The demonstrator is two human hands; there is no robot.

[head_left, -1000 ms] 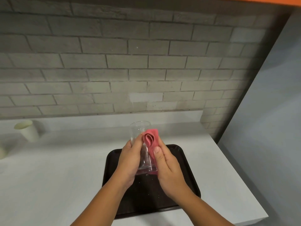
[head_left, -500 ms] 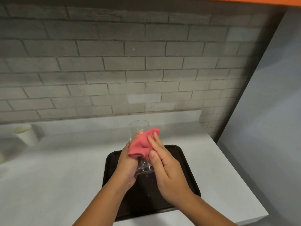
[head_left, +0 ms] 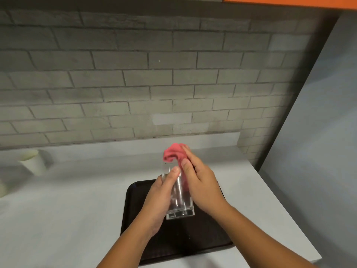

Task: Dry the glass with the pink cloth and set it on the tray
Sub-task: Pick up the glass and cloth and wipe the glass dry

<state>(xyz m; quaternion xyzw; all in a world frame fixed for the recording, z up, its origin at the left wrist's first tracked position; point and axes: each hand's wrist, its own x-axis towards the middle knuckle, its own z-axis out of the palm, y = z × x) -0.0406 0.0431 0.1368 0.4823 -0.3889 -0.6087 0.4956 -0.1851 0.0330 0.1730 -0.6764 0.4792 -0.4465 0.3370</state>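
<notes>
A clear square-based glass (head_left: 179, 206) is held above the dark tray (head_left: 133, 213), tilted with its mouth away from me. My left hand (head_left: 160, 198) grips it around the left side. My right hand (head_left: 201, 182) holds the pink cloth (head_left: 173, 153), bunched over the glass's rim and running down its right side under my fingers. The far part of the glass is hidden by the cloth.
The tray lies on a white counter (head_left: 67, 209) near its front right corner. A pale paper cup (head_left: 32, 161) stands at the far left by the grey brick wall. The counter's right edge (head_left: 286, 209) drops off beside a grey wall.
The cloth has moved up from the glass's side to cover its rim. Both hands and the glass have stayed over the tray.
</notes>
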